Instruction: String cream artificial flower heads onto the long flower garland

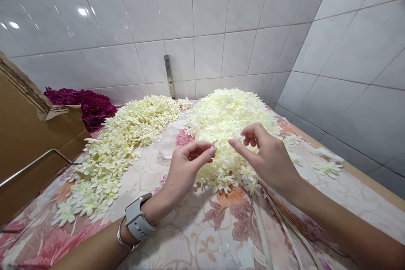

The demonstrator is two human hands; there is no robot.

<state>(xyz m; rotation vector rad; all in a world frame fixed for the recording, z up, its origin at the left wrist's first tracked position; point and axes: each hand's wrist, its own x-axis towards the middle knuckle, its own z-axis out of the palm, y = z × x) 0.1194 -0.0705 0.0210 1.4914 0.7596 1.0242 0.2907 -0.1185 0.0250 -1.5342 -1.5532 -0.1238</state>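
Note:
My left hand point(193, 161) is held low over the front of a pile of white artificial flowers point(232, 112). Its thumb and forefinger are pinched together, and a tiny thin tip shows at them, too small to name. To the right, my right hand point(264, 152) hovers over the same pile with its fingers curled. Pale petals of a white flower point(241, 138) show between its thumb and forefinger, partly merging with the flowers behind. The two hands are a short way apart, fingertips facing each other.
Cream flowers point(136, 124) spread in a long heap on the left. Behind them lies a dark purple bunch point(88, 105), beside a cardboard box point(38, 147). A clear dish point(166, 148) sits between the piles. Thin strips point(264, 236) run along the floral tablecloth point(190, 236). Tiled walls enclose the back and right.

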